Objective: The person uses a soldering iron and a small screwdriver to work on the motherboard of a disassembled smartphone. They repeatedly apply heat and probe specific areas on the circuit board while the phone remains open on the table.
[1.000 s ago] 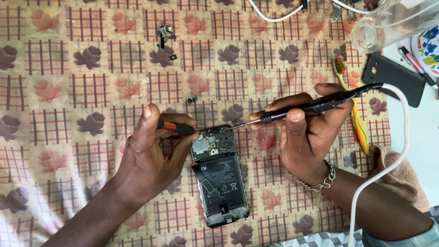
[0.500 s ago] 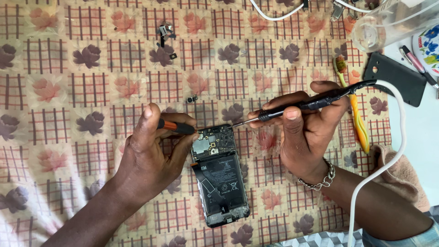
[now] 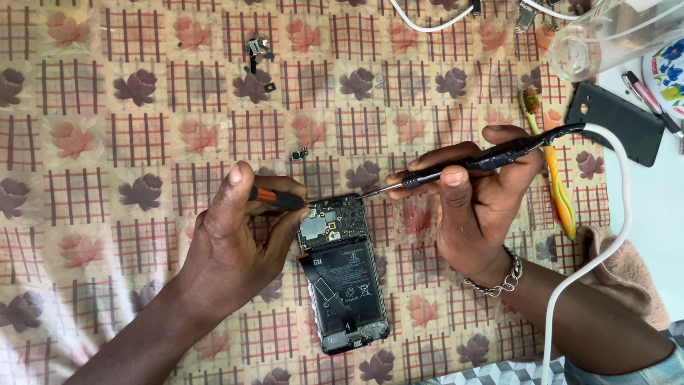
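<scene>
The right hand (image 3: 484,207) grips the soldering iron (image 3: 474,162), tip pointing left-down at the opened phone (image 3: 342,274); the left hand (image 3: 235,235) grips orange-handled tweezers (image 3: 274,199).

Your work surface is a table covered by a checked cloth (image 3: 142,128) with a leaf print. Lying on it you have an opened phone (image 3: 342,274) near centre, small loose parts (image 3: 258,53) at top left, one tiny part (image 3: 299,153) mid-cloth, a toothbrush (image 3: 552,171) at right, a dark back cover (image 3: 620,121), a clear container (image 3: 605,32) and a pink rag (image 3: 627,267).
</scene>
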